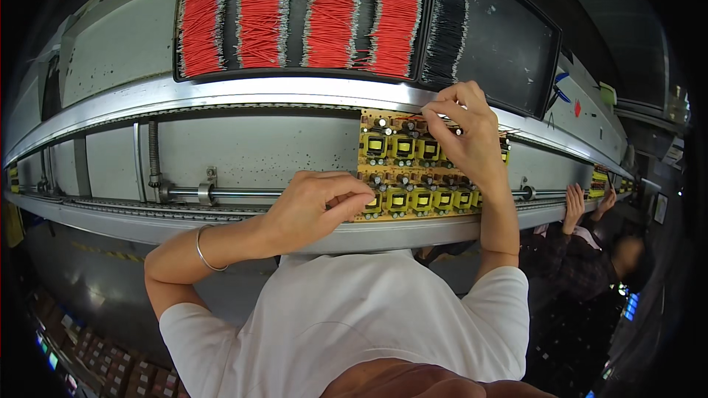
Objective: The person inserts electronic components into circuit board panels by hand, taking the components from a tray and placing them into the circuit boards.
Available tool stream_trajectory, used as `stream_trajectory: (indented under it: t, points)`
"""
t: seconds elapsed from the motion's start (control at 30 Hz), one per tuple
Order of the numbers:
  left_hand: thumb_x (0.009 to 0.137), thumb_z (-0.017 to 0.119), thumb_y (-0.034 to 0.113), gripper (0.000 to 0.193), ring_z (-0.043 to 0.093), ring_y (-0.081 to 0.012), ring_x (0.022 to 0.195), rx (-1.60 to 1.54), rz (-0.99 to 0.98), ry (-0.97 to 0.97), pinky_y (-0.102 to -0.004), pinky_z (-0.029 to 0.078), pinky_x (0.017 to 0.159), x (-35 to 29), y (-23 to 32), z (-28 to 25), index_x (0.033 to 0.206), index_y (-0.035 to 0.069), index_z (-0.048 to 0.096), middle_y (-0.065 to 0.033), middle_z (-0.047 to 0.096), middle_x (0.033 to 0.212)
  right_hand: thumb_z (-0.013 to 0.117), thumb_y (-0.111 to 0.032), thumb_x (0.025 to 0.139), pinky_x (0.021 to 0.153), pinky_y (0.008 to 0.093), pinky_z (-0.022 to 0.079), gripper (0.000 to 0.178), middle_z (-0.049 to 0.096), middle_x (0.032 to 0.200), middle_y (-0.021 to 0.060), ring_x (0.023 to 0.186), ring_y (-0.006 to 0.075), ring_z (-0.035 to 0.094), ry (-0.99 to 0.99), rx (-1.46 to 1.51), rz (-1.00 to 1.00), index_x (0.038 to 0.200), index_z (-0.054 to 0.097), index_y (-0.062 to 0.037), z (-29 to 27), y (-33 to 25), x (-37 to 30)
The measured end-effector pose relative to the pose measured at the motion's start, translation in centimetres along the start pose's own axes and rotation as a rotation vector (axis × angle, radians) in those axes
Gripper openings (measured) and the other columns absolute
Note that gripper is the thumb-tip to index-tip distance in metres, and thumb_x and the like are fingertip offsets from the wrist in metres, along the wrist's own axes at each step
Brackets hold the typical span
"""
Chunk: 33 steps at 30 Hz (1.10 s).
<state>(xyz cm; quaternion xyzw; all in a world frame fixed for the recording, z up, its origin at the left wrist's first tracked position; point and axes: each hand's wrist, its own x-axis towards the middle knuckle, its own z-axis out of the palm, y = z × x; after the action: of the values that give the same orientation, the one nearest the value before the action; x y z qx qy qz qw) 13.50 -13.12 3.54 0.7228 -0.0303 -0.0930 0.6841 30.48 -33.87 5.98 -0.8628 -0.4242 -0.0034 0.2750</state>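
A tan circuit board panel (442, 169) lies across the rails of the conveyor, filled with rows of yellow transformers (403, 149) and small round capacitors. My right hand (472, 132) is over the panel's far part, its thumb and forefinger pinched together near the far edge. Whatever is between those fingertips is too small to make out. Thin wires show at the panel's far edge, close to that hand. My left hand (313, 206) is at the panel's near left corner with fingers curled and thumb against forefinger. Its fingertips touch or hover over the end transformer; what they hold, if anything, is hidden.
Beyond the far rail (295, 92), a black tray (295, 75) holds several bundles of red wires (332, 14) and one of black wires (446, 36). To the right, a co-worker's hands (575, 206) are at the same line, by more boards. A metal shaft (251, 193) runs under the conveyor.
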Motion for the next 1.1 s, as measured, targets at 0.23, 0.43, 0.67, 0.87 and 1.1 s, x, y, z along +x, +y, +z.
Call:
stream_trajectory:
  t: [0.23, 0.43, 0.67, 0.87, 1.1]
  points:
    - [0.091, 0.068, 0.002, 0.007, 0.06, -0.0112, 0.059, 0.036, -0.04, 0.094, -0.0219, 0.047, 0.054, 0.4, -0.3, -0.4, 0.094, -0.002, 0.073, -0.0063, 0.072, 0.08, 0.07, 0.0, 0.078, 0.075, 0.0295, 0.043, 0.004, 0.061, 0.085, 0.004, 0.081, 0.0186, 0.051, -0.014, -0.029, 0.033, 0.081, 0.072, 0.0026, -0.2, 0.0, -0.1]
    - [0.092, 0.067, 0.005, 0.01, 0.058, -0.0102, 0.06, 0.041, -0.25, 0.145, -0.0213, 0.047, 0.055, 1.4, -0.8, -1.3, 0.096, -0.002, 0.072, -0.0066, 0.071, 0.08, 0.068, -0.001, 0.078, 0.076, 0.0296, 0.042, 0.004, 0.06, 0.081, 0.004, 0.079, 0.0186, 0.05, -0.023, -0.026, 0.075, 0.077, 0.07, 0.003, -0.2, 0.2, -0.3]
    - [0.093, 0.067, 0.009, 0.013, 0.059, -0.0099, 0.063, -0.06, -0.392, 0.09, -0.0207, 0.048, 0.058, 2.4, -2.5, -1.6, 0.099, -0.002, 0.072, -0.007, 0.07, 0.08, 0.066, -0.002, 0.078, 0.077, 0.0297, 0.041, 0.007, 0.059, 0.078, 0.0044, 0.076, 0.0191, 0.048, -0.023, -0.074, 0.171, 0.073, 0.067, 0.0029, -0.3, 0.0, -0.3]
    - [0.092, 0.069, 0.01, 0.015, 0.06, -0.01, 0.065, -0.244, -0.412, 0.013, -0.0207, 0.05, 0.061, 3.5, -3.7, -0.7, 0.099, -0.003, 0.07, -0.0078, 0.07, 0.081, 0.067, -0.003, 0.078, 0.077, 0.0302, 0.04, 0.009, 0.059, 0.077, 0.0051, 0.074, 0.0197, 0.047, 0.01, -0.17, 0.156, 0.071, 0.067, 0.003, -0.1, 0.2, -0.4]
    - [0.092, 0.071, 0.01, 0.013, 0.062, -0.0099, 0.066, -0.306, -0.437, -0.018, -0.0202, 0.052, 0.063, 4.3, -3.9, 0.0, 0.095, -0.003, 0.07, -0.0083, 0.07, 0.081, 0.069, -0.004, 0.077, 0.073, 0.0309, 0.039, 0.009, 0.056, 0.072, 0.0051, 0.071, 0.0193, 0.045, 0.014, -0.112, 0.102, 0.07, 0.068, 0.0017, -0.4, -0.2, -0.1]
